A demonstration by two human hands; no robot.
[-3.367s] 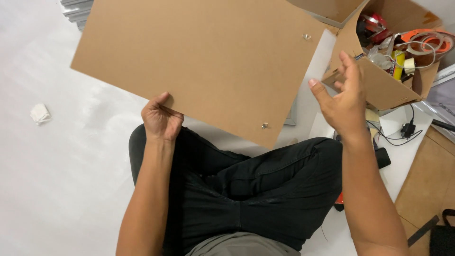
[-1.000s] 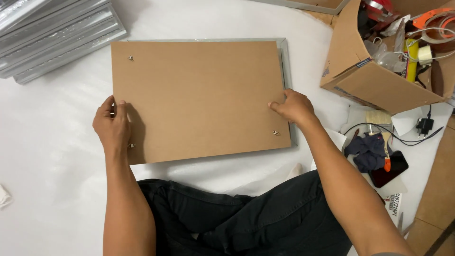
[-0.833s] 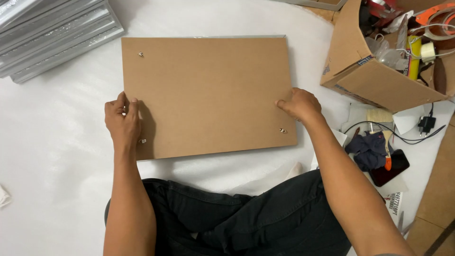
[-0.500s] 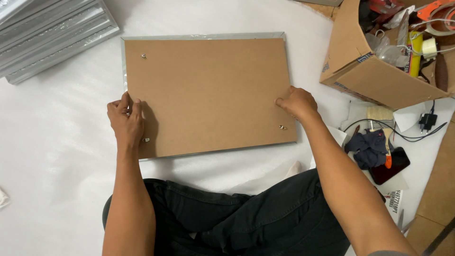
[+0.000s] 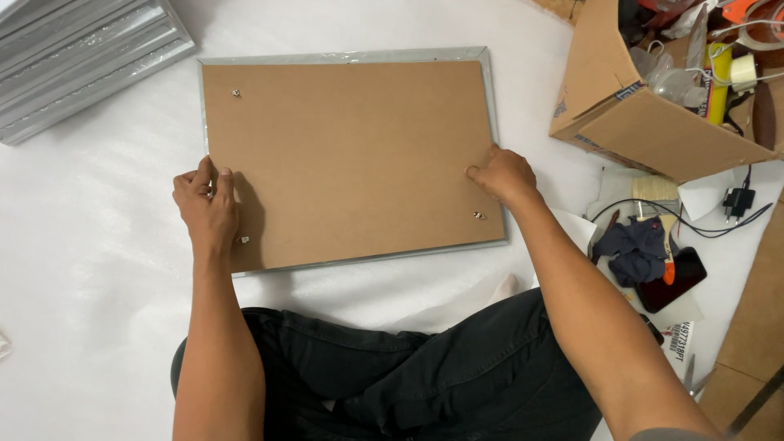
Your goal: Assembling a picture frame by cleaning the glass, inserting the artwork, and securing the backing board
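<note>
White floor: backing board [image 5: 351,155] now seated in silver frame [image 5: 492,98]

White foam-sheet floor [image 5: 98,269], evenly lit

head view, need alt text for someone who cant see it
Both hands press a brown backing board into a silver frame lying on a white sheet, left hand at its left edge, right hand at its right. An open cardboard box of clutter sits to the right.

white foam sheet [image 5: 98,269] | framed backing board [image 5: 351,159] | cardboard box [image 5: 653,131] | possibly stacked frames [image 5: 77,57]
</note>
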